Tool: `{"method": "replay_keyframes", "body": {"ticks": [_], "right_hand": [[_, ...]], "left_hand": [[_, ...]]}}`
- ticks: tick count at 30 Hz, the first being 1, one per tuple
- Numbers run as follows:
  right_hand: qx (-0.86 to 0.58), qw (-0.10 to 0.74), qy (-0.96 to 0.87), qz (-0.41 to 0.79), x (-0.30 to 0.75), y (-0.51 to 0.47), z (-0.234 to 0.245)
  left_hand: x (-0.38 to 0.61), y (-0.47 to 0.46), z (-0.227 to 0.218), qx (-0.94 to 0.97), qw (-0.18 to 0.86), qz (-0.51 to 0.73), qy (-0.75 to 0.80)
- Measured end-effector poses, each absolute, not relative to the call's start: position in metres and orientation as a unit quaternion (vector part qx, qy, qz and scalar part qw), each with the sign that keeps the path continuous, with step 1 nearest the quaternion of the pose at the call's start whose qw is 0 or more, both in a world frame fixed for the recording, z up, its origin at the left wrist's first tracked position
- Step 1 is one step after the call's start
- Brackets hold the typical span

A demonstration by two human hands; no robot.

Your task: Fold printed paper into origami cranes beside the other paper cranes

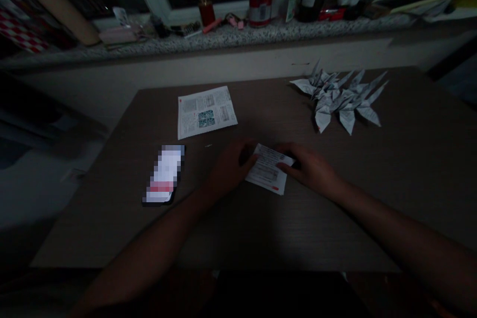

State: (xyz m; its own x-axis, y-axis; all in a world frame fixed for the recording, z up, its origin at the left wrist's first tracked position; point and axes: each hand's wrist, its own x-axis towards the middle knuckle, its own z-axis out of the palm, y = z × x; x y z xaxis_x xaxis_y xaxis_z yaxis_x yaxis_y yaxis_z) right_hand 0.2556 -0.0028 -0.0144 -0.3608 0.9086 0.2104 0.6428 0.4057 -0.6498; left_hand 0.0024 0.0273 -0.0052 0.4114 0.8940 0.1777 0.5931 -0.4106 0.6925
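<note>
A small folded sheet of printed paper (269, 170) lies on the brown table (238, 228) in front of me. My left hand (228, 168) presses on its left edge with fingers curled down. On the sheet's right side rests my right hand (310, 165), its fingers pinched on the upper right corner. Both hands touch the paper, which lies flat on the table.
A printed square sheet (206, 111) lies further back on the left. A phone-like flat object (164, 174) sits to the left. Several folded paper cranes (340, 97) are piled at the back right. A stone windowsill (231, 35) holds a red can (260, 1), bottles and clutter.
</note>
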Motion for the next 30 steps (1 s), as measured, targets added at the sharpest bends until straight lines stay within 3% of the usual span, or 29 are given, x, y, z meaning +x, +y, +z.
{"method": "replay_keyframes", "body": {"ticks": [12, 30], "right_hand": [[-0.458, 0.347, -0.762, 0.298, 0.249, -0.012, -0.006], [-0.443, 0.369, -0.77, 0.273, 0.247, -0.017, 0.003]], "left_hand": [[0.008, 0.02, 0.004, 0.696, 0.445, 0.311, 0.47], [0.012, 0.011, 0.015, 0.641, 0.489, 0.367, 0.464]]}}
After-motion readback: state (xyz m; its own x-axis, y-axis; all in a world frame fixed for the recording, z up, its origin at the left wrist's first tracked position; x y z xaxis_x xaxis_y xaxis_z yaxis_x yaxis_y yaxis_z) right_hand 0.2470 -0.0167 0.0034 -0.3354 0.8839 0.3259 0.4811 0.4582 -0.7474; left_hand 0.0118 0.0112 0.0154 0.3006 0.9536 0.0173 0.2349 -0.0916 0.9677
